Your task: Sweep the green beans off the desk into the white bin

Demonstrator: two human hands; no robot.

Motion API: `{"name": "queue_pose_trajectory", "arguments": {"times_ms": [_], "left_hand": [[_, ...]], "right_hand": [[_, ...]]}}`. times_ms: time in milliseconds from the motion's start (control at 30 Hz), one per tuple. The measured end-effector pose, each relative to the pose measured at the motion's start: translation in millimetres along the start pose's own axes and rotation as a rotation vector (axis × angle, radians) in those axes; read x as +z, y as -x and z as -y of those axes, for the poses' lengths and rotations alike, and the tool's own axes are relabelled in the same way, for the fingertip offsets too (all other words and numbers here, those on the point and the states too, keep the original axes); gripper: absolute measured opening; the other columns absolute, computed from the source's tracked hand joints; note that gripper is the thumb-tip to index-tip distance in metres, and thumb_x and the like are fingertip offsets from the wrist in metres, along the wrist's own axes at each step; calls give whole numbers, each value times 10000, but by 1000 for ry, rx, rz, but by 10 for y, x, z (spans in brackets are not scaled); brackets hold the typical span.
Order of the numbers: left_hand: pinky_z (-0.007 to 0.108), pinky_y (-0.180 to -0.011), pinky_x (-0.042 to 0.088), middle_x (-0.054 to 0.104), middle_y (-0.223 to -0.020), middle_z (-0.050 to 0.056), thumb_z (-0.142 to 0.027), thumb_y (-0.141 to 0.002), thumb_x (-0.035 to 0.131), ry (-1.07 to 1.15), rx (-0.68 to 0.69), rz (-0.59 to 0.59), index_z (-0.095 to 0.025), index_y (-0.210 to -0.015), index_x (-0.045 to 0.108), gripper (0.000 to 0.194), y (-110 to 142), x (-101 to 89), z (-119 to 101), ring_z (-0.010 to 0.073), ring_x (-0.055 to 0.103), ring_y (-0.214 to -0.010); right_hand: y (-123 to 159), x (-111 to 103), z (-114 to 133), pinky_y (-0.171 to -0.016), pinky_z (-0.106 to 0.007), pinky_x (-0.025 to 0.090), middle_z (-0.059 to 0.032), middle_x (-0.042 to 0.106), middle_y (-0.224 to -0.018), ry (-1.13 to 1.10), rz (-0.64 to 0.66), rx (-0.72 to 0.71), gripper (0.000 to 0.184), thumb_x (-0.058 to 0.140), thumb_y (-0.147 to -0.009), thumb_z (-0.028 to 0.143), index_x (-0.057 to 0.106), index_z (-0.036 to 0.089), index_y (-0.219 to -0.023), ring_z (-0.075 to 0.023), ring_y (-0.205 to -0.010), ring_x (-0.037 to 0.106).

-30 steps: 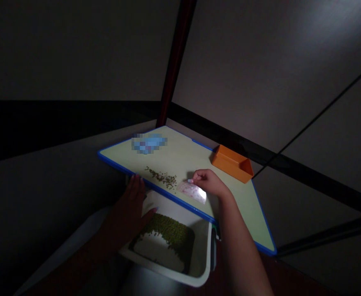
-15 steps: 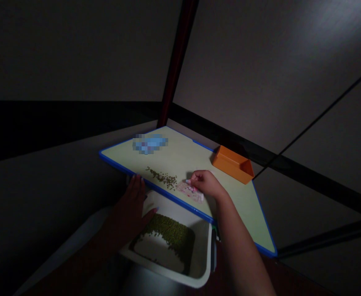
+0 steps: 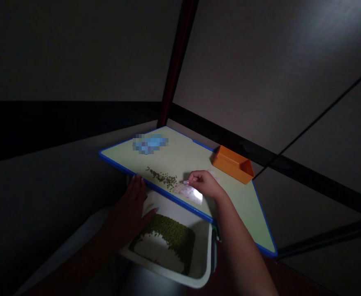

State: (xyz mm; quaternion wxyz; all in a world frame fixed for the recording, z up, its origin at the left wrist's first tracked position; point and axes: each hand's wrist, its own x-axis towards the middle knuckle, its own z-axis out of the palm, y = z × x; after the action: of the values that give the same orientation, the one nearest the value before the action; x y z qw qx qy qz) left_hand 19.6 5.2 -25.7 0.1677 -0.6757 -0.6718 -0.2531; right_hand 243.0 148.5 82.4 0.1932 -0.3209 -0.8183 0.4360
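My right hand [image 3: 203, 182] pinches a thin, glossy card with a pinkish print [image 3: 183, 191] at its upper edge, low over the pale board [image 3: 180, 154]. Glare whitens the card's right end. Just left of it, small greenish-brown beans or grains [image 3: 165, 179] lie scattered along the board's near edge. My left hand [image 3: 133, 205] is open, its fingertips at the blue rim of the board and its thumb spread out over a white tub [image 3: 203, 281]. Inside the tub is a layer of similar green grains [image 3: 177, 232], with part of the bottom showing.
An orange rectangular box [image 3: 231, 166] stands at the board's far right edge. Toward the far left corner lies a blurred light-blue item [image 3: 151, 144]. Dark walls meet behind the board at a reddish post [image 3: 177, 61]. The light is dim.
The card in my right hand has shifted and tilted slightly, and a bright glare now covers its right end. My left hand and the grains look the same.
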Motion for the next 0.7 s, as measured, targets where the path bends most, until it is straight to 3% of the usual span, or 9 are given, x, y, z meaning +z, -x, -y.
{"name": "queue_pose_trajectory", "arguments": {"times_ms": [367, 467, 700], "left_hand": [[492, -1093, 348, 259, -1496, 279, -686, -748, 408, 34, -13, -4, 10, -1394, 252, 962, -8, -11, 9, 361, 217, -1414], [510, -1087, 346, 231, -1504, 285, -709, -745, 375, 40, -33, 8, 9, -1392, 259, 974, -12, -41, 28, 374, 190, -1420], [488, -1096, 337, 319, -1479, 267, -704, -744, 374, 17, -14, 39, 4, -1372, 316, 948, -34, -112, 97, 362, 227, -1414]], "right_hand": [[-8, 39, 25, -492, -219, 382, 8, 605, -545, -88, 73, 62, 278, 709, -695, 398, 585, 152, -657, -100, -482, 514], [4, 26, 45, -486, -218, 383, 5, 609, -542, -101, 34, 59, 290, 722, -679, 407, 591, 150, -654, -103, -480, 518], [-6, 64, 41, -475, -208, 368, 7, 607, -535, -45, 19, 53, 252, 697, -718, 367, 583, 152, -650, -97, -465, 509]]}}
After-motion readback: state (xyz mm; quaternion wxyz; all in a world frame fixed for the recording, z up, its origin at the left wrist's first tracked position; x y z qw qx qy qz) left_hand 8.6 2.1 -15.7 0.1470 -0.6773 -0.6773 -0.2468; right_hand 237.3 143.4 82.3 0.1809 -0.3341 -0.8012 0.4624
